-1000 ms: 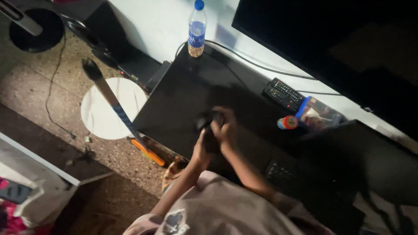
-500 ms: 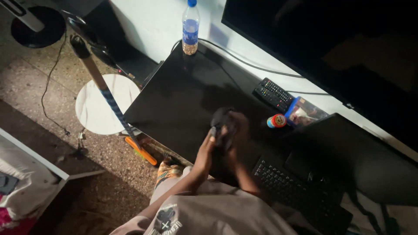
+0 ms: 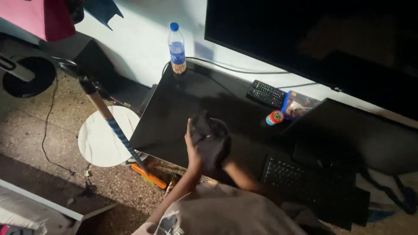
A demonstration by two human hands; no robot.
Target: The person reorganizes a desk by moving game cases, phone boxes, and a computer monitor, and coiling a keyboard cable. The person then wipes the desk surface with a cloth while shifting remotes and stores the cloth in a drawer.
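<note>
Both hands over black glossy surface (image 3: pixel 183 109), near front edge. Left hand (image 3: pixel 193 146) and right hand (image 3: pixel 217 150) together bunch dark cloth (image 3: pixel 208 137), fingers curled shut around it; wad held just above surface, contact unclear in dim light. Cloth gathered into pad, likely for firm two-handed grip. Water bottle (image 3: pixel 176 48) upright at back corner, remote (image 3: pixel 265 93) and small red-capped jar (image 3: pixel 274 117) toward back right, well apart from hands. Keyboard (image 3: pixel 300 178) right of hands.
</note>
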